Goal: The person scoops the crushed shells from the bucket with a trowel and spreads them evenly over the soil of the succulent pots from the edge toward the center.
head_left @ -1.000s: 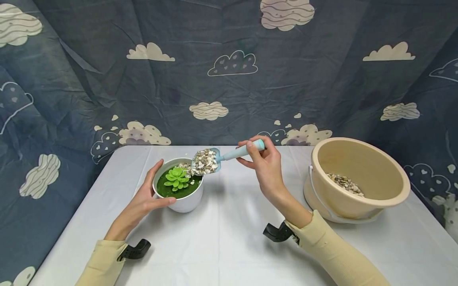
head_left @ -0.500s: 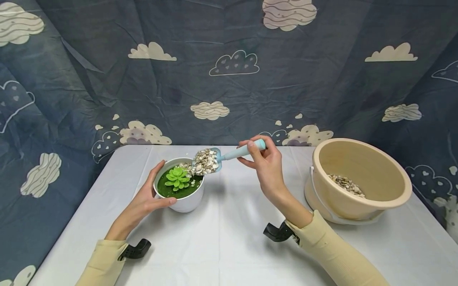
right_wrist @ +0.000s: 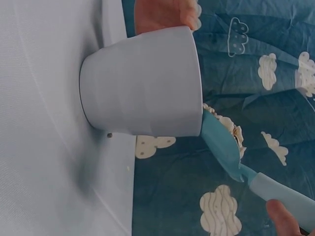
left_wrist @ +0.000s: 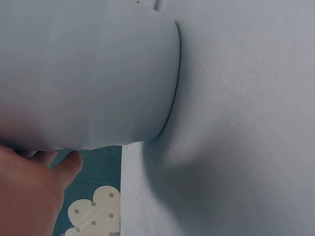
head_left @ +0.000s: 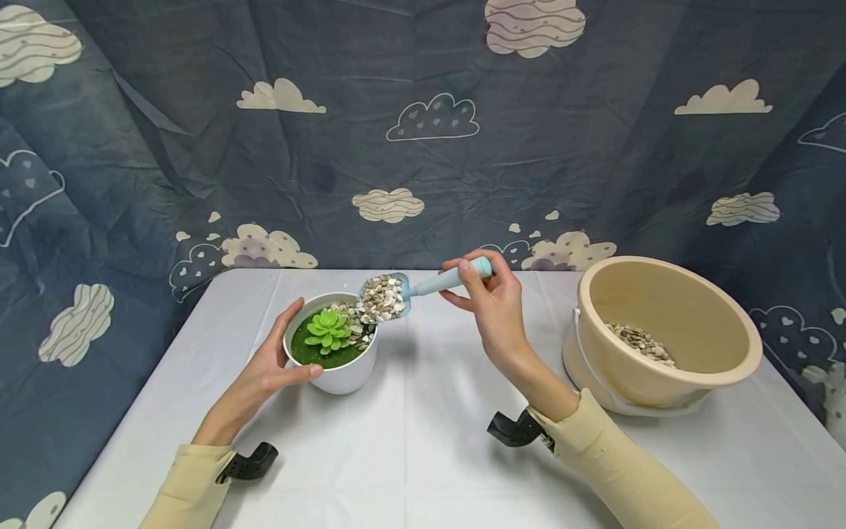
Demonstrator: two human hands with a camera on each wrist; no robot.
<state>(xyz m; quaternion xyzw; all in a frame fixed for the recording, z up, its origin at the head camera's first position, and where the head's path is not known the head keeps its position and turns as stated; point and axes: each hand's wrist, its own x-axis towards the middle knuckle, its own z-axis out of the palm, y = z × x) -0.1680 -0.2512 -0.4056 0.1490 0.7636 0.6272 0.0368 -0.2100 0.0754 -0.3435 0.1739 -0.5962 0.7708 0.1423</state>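
My left hand (head_left: pixel 267 364) holds a white flowerpot (head_left: pixel 345 376), thumb at its near side and fingers round its left side. Inside it, a green succulent (head_left: pixel 327 331) stands on dark green filling, with pebbles along the back and right. My right hand (head_left: pixel 492 308) grips the light-blue handle of a small hand trowel (head_left: pixel 436 283). Pebbles (head_left: pixel 380 300) are heaped on the trowel's blade, which tilts down over the pot's right rim. In the right wrist view the trowel blade (right_wrist: pixel 224 147) meets the pot's rim. The left wrist view shows mostly the pot's side (left_wrist: pixel 88 73).
At the right stands a beige bucket (head_left: pixel 667 323) with a white handle and pebbles (head_left: pixel 640 344) at its bottom. A white cloth (head_left: pixel 396 455) covers the table. Behind hangs a dark blue curtain (head_left: pixel 317 169) with clouds. A small dark bit (right_wrist: pixel 110 135) lies beside the pot.
More pebbles lie in the pot at the right of the succulent, having slid off the trowel's tip. Both hands have hardly moved.
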